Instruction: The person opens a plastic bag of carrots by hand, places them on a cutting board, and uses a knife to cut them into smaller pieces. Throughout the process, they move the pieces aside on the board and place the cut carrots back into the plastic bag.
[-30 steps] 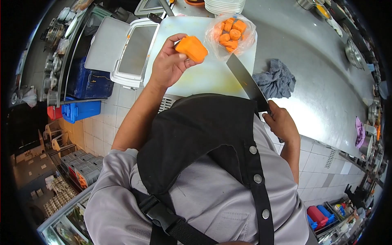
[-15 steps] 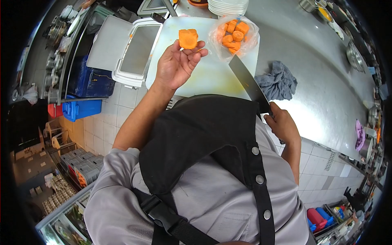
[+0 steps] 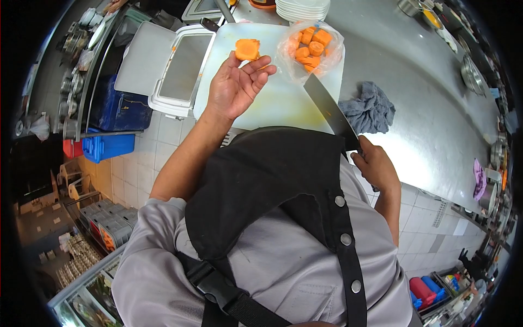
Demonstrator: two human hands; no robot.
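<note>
Over the white cutting board point(image 3: 267, 111), my left hand point(image 3: 239, 87) is raised palm up and pinches a carrot piece point(image 3: 248, 49) between thumb and fingertips. The cut orange face of the piece is turned toward me. My right hand point(image 3: 377, 163) grips the handle of a cleaver point(image 3: 332, 111), its broad blade slanting up and left over the board's right edge. A clear plastic bag point(image 3: 336, 60) on the board holds several carrot chunks point(image 3: 316, 48). The blade's tip is just below this bag.
A crumpled grey cloth point(image 3: 368, 107) lies on the steel counter point(image 3: 425, 125) right of the board. Stacked white plates point(image 3: 303, 10) stand behind. A white-rimmed container point(image 3: 184, 68) is to the left, with a dark knife handle point(image 3: 209, 24) near the board's far left corner.
The carrot piece has tilted and shifted slightly up and left in my left hand's fingers. My right hand and the cleaver have hardly moved.
</note>
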